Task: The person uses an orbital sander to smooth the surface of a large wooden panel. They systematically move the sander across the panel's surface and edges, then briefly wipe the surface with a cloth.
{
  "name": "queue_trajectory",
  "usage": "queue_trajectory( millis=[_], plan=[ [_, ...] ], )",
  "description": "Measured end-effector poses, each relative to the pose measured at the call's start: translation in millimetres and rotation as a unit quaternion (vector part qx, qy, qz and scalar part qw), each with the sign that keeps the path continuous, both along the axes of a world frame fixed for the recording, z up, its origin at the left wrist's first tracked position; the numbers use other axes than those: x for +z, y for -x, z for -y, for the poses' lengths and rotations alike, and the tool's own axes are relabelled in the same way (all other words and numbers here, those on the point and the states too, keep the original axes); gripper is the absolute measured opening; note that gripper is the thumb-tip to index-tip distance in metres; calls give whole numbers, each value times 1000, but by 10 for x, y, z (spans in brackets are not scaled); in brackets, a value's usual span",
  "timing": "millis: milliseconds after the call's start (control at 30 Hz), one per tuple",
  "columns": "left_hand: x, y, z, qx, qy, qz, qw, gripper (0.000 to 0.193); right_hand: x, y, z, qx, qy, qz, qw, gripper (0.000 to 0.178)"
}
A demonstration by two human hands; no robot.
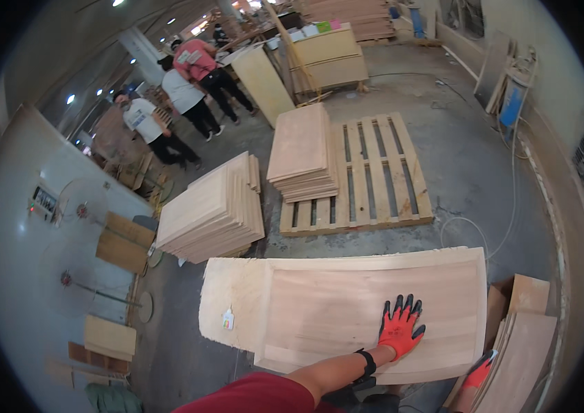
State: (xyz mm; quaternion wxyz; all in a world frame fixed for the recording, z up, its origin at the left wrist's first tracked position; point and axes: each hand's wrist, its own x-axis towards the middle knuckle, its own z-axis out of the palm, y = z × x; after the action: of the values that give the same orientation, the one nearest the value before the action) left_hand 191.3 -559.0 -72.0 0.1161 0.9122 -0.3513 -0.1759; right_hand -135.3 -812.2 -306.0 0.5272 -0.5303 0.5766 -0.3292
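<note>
At six o'clock, low in view, a wide plywood sheet (347,310) lies flat with a smaller panel (368,323) on top. One hand (400,327) in a red glove rests palm-down, fingers spread, on the panel's right part, gripping nothing. At five o'clock another red glove (479,375) shows only partly; its grip cannot be told. At twelve o'clock a pallet (374,179) bears a board stack (300,148). At eleven o'clock stand three people (182,89).

Even overhead light, sharp centre, fisheye bending and black corners.
</note>
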Motion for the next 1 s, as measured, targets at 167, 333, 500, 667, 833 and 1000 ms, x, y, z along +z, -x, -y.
queue_trajectory(
  millis=[167,333,500,667,833,1000],
  plan=[
    [-271,-153,-235,-45,152,11,987,71,577,-474,-462,-140,-15,34,990,66],
    [-222,-1327,-753,-17,123,159,979,76,344,-195,-97,-48,-22,7,999,57],
    [-189,-1642,-1291,-37,46,127,990,70,56,-146,921,43,60,-72,995,53],
    [-125,-1056,-1577,-38,25,160,986,74,229,-480,1191,99,34,-31,994,54],
    [15,-882,-1610,-79,-3,120,990,75,279,-335,905,90,104,-95,986,59],
    [22,-871,-1677,-65,2,104,992,73,149,-185,1165,142,-62,22,988,60]
  ],
)
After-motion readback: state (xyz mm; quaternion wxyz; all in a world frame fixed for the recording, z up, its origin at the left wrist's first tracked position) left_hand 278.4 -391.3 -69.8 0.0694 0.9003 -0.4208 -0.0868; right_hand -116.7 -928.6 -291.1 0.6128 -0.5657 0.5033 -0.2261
